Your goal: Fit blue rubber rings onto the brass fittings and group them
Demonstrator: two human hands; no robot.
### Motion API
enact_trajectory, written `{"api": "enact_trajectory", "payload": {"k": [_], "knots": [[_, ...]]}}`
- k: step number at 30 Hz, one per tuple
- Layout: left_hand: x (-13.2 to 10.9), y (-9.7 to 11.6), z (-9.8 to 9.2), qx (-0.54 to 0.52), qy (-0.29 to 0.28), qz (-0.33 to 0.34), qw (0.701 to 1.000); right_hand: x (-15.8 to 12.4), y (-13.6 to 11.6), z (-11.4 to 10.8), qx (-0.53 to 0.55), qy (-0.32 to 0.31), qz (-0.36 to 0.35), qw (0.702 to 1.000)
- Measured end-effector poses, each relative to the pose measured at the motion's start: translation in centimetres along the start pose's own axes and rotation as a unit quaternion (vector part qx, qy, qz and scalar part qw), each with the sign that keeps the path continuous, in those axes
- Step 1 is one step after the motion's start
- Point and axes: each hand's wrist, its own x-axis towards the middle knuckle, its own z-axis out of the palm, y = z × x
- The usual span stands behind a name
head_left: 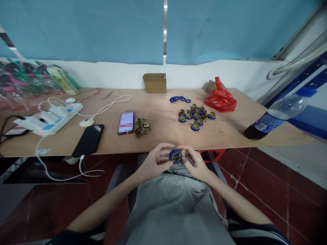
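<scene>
Between my two hands, just off the table's front edge and above my lap, is a round brass-coloured fitting with a blue ring around it. My left hand grips it from the left, thumb below and fingers above. From the right, my right hand pinches its other side. On the table beyond, several brass fittings with blue rings lie in a loose cluster. Several loose blue rings sit behind them. Left of these, brass pieces without visible rings are heaped beside a lit phone.
A small cardboard box stands against the wall, and a red plastic bag lies at back right. A cola bottle stands near the right edge. At left are a power strip, white cables, a black phone and several clear bottles.
</scene>
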Motion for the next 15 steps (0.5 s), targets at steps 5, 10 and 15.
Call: {"api": "enact_trajectory", "payload": {"k": [5, 10, 15], "knots": [[1.2, 0.2, -0.6, -0.002, -0.002, -0.012, 1.000, 0.7, 1.0, 0.2, -0.003, 0.014, -0.008, 1.000], [2.0, -0.2, -1.2, 0.008, -0.014, -0.017, 1.000, 1.1, 1.6, 0.2, -0.014, 0.017, -0.013, 1.000], [2.0, -0.4, -1.0, 0.069, -0.010, -0.005, 0.998, 1.0, 1.8, -0.1, -0.038, 0.029, -0.016, 0.999]]}}
